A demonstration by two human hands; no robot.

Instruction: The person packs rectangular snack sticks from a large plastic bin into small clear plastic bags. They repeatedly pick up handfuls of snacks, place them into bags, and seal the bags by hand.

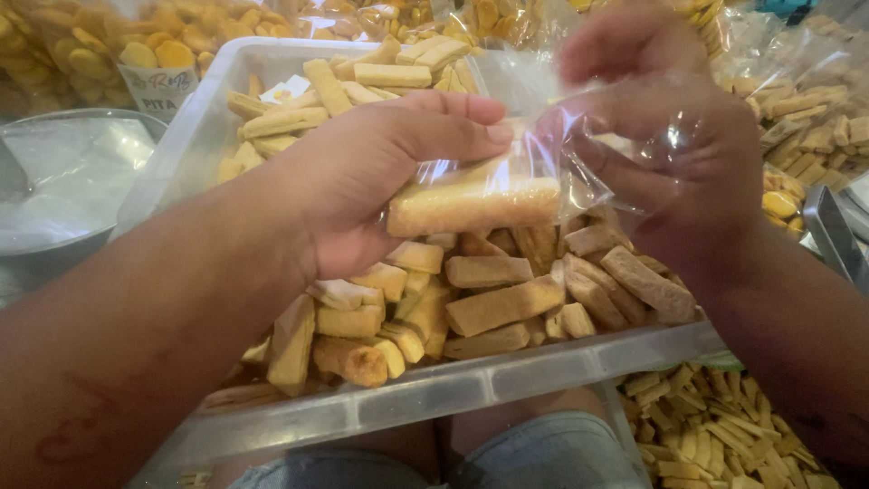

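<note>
Head view. Left hand (362, 181) closed round a cluster of biscuit sticks (475, 204), thumb on top, fingers beneath. Sticks' long axis runs level, left to right, free ends pointing at the right hand (670, 172). Right hand pinches a clear bag (579, 154), fingers inside holding the mouth spread. Stick ends lie just inside the bag mouth; the film covers them. Both hands sit above the tub (434, 398) of loose sticks. Left hand is nearer the sticks; the bag lies directly to their right.
</note>
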